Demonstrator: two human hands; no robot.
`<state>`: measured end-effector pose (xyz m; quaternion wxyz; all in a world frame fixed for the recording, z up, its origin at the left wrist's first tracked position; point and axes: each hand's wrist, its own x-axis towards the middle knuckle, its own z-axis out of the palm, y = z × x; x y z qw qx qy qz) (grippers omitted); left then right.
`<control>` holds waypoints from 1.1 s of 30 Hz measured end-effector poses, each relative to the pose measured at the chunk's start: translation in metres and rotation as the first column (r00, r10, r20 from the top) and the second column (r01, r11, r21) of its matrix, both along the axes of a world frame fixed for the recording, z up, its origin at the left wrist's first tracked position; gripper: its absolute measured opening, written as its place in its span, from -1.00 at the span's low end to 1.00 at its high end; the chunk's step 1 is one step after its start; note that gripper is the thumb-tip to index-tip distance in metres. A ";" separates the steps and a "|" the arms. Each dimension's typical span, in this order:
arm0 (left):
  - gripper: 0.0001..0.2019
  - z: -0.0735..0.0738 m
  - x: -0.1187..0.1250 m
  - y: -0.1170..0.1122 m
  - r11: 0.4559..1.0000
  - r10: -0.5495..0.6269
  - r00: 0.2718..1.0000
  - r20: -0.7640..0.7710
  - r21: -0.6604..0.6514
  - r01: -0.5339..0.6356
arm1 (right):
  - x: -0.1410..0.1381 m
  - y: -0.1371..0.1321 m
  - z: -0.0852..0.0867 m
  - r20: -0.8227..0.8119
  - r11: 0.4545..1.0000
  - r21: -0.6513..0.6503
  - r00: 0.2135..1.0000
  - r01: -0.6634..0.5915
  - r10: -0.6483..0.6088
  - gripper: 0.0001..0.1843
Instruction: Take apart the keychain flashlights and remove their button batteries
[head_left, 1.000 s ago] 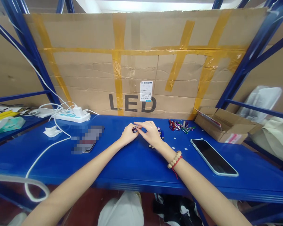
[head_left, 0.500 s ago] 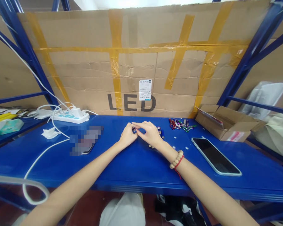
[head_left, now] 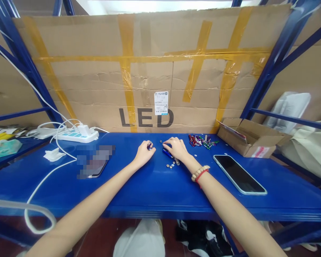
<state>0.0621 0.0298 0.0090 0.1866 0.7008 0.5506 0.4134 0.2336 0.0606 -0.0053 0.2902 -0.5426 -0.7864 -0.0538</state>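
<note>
My left hand (head_left: 143, 155) is closed around a small dark tube (head_left: 149, 145), whose end shows at the fingertips. A short way to its right, my right hand (head_left: 177, 148) hovers low over the table, fingers curved and thumb apart from the index finger; I make out nothing held in it. By its fingertips lies a tiny metallic piece (head_left: 161, 141). Blue metal tubes (head_left: 168, 154) lie partly hidden under this hand, with a silvery end (head_left: 177, 162) sticking out. Several small round button cells (head_left: 171, 166) are scattered just in front of them.
Coloured metal tubes with carabiner clips (head_left: 202, 141) are heaped at the back right, beside an open cardboard box (head_left: 253, 137). A phone (head_left: 239, 174) lies at the right. On the left are a power strip (head_left: 79, 134), a white cable (head_left: 46, 171), crumpled tissue (head_left: 54, 155) and a partly blurred phone (head_left: 97, 167).
My hands have parted. The right one has left the left hand's fingertips and dropped toward the loose pieces, while the left keeps its tube. The view has shifted slightly.
</note>
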 end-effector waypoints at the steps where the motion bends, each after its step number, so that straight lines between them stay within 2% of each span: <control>1: -0.82 0.001 0.001 -0.001 1.000 -0.002 1.000 0.002 -0.006 0.002 | -0.001 0.003 -0.002 0.017 1.000 -0.006 1.000 0.001 0.000 -0.78; 8: -0.83 0.002 0.005 -0.006 0.998 -0.039 0.999 0.006 -0.049 0.039 | 0.002 0.016 -0.003 0.030 0.997 -0.035 0.997 -0.064 0.065 -0.83; 10: -0.83 0.001 0.005 -0.006 0.998 -0.048 0.999 0.007 -0.043 0.048 | 0.003 0.014 -0.001 -0.051 0.998 -0.007 0.997 -0.065 0.065 -0.82; 13: -0.85 0.001 0.004 -0.005 0.997 -0.070 0.997 0.018 -0.024 0.071 | 0.000 0.007 0.004 -0.302 0.998 0.018 0.952 -0.052 0.055 -0.82; 15: -0.85 0.001 0.004 -0.004 0.996 -0.092 0.995 0.036 -0.018 0.092 | -0.004 0.002 0.008 -0.499 0.996 -0.023 0.864 -0.090 0.066 -0.81; 17: -0.83 0.000 0.004 -0.004 0.992 -0.121 0.992 0.045 -0.020 0.122 | -0.009 -0.004 0.011 -0.668 0.973 -0.109 0.740 -0.202 0.078 -0.81; 19: -0.77 -0.002 0.004 -0.003 0.989 -0.144 0.989 0.035 -0.037 0.145 | -0.015 -0.008 0.015 -0.803 0.911 -0.172 0.588 -0.375 0.091 -0.78; 21: -0.70 -0.004 0.003 -0.001 0.989 -0.131 0.991 0.019 -0.064 0.132 | -0.020 -0.013 0.018 -0.890 0.832 -0.175 0.445 -0.526 0.095 -0.68; 23: -0.67 -0.006 0.002 0.000 0.991 -0.096 0.995 0.011 -0.092 0.097 | -0.023 -0.017 0.019 -0.926 0.786 -0.159 0.366 -0.598 0.091 -0.61; 26: -0.67 -0.005 0.001 0.000 0.989 -0.060 0.998 0.011 -0.131 0.061 | -0.027 -0.020 0.020 -0.922 0.785 -0.157 0.374 -0.599 0.101 -0.61; 30: -0.65 -0.004 0.001 -0.001 0.986 -0.041 0.999 0.020 -0.163 0.044 | -0.028 -0.021 0.018 -0.863 0.802 -0.152 0.473 -0.577 0.177 -0.68; 33: -0.65 -0.003 0.001 -0.001 0.984 -0.023 1.000 0.012 -0.176 0.025 | -0.028 -0.022 0.019 -0.833 0.800 -0.149 0.510 -0.581 0.215 -0.72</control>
